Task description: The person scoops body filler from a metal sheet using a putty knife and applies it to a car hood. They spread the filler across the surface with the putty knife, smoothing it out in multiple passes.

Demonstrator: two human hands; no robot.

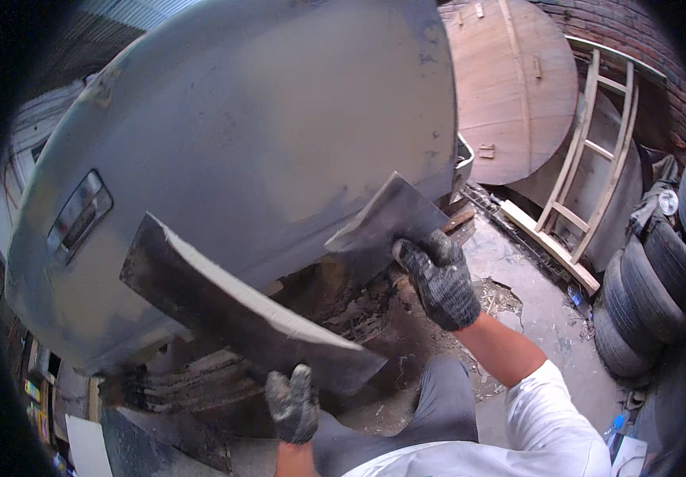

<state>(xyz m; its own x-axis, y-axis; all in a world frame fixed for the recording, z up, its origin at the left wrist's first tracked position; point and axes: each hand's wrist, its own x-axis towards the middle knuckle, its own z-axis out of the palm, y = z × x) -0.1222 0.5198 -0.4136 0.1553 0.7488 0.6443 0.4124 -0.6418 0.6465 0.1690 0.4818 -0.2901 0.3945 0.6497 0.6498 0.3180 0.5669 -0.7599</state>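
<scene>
A grey, primer-coated car door panel (pixel 263 119) with a recessed handle (pixel 79 216) fills the upper left of the head view. My left hand (pixel 293 404), in a dirty knit glove, grips the lower edge of a wide flat metal spreader (pixel 231 306) smeared with pale filler along its top edge. My right hand (pixel 440 278), also gloved, holds a smaller putty blade (pixel 386 221) pressed against the lower part of the panel.
A round wooden board (pixel 510 87) and a wooden ladder frame (pixel 593 151) lean against a brick wall at right. Stacked tyres (pixel 660 294) stand at far right. Rusted underbody parts (pixel 335 306) and a littered concrete floor (pixel 533 310) lie below.
</scene>
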